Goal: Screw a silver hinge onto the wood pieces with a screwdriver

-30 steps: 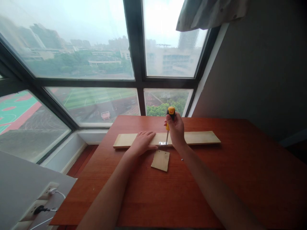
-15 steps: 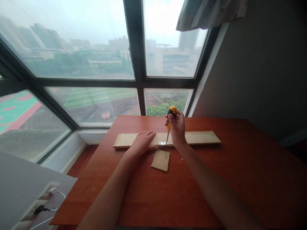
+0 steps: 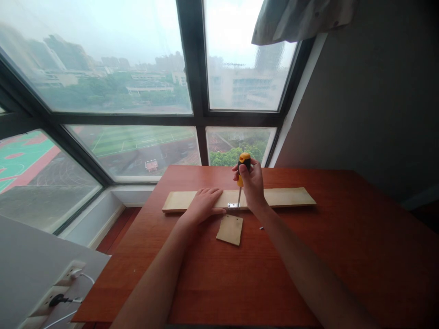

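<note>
A long pale wooden board (image 3: 288, 197) lies across the table, with a small silver metal hinge or bracket (image 3: 233, 205) at its near edge. My left hand (image 3: 205, 203) rests flat on the board, left of the metal piece, fingers stretched out. In my right hand (image 3: 253, 183) is a yellow and black screwdriver (image 3: 244, 160), held nearly upright. Its shaft points down to the right end of the metal piece; whether a screw sits under the tip is too small to tell. Just in front lies a small wooden piece (image 3: 229, 230) with two holes along its far edge.
The reddish-brown table (image 3: 212, 283) stands against large windows (image 3: 144, 146). A tiny metal part (image 3: 261, 228), perhaps a screw, lies beside my right forearm. At lower left, plugs and cords sit in wall sockets (image 3: 65, 285). A curtain (image 3: 302, 20) hangs at upper right.
The screwdriver's handle has tipped slightly to the left and stands more upright, my right hand turning with it. My left hand, the board and the small wooden piece have stayed put.
</note>
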Demonstrator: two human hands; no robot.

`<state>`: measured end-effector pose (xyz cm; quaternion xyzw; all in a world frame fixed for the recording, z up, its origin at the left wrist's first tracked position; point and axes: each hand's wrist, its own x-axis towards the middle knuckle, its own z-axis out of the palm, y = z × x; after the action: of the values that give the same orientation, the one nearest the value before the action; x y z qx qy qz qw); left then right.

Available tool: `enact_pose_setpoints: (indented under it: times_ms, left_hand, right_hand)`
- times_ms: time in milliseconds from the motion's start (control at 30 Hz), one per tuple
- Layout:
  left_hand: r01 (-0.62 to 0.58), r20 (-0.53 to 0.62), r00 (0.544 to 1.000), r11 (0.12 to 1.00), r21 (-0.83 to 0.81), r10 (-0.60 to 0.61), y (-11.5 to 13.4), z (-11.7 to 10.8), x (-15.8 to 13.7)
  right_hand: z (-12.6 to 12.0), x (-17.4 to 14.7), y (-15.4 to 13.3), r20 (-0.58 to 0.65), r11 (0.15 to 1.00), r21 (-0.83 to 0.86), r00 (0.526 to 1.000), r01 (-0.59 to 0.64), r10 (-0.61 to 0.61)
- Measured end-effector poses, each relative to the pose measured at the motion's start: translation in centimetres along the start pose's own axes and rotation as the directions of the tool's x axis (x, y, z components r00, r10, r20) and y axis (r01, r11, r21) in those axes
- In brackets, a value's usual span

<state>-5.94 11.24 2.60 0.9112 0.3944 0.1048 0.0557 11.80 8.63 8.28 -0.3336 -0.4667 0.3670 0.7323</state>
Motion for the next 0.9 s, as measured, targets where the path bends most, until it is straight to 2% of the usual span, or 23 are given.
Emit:
enact_pose_setpoints:
  times_ms: [267,400,633,767,900]
  left_hand:
    - [-0.004,-0.009,1.0,1.0,-0.009,0.004,0.1,0.0,-0.1]
    - [-0.013,-0.012,1.0,1.0,-0.012,0.012,0.2,-0.1,-0.2]
    - [-0.012,-0.025,1.0,0.999,0.033,0.013,0.4,0.0,-0.4]
    - [-0.004,-0.034,0.999,0.999,0.053,0.005,0.5,0.1,-0.3]
    - [0.007,-0.027,1.0,0.998,0.056,-0.005,0.5,0.0,-0.3]
  right_hand:
    - [-0.2,0.0,-0.2,0.02,0.999,-0.034,1.0,0.002,-0.001]
    - [-0.2,0.0,0.0,-0.022,0.999,-0.032,1.0,0.018,-0.019]
    - [-0.8,0.2,0.2,0.01,0.991,-0.133,1.0,-0.001,0.002]
    - [-1.0,0.5,0.3,-0.019,0.994,-0.112,1.0,-0.018,0.016]
    - [-0.7,0.6,0.2,-0.067,0.999,-0.035,0.997,0.026,-0.028]
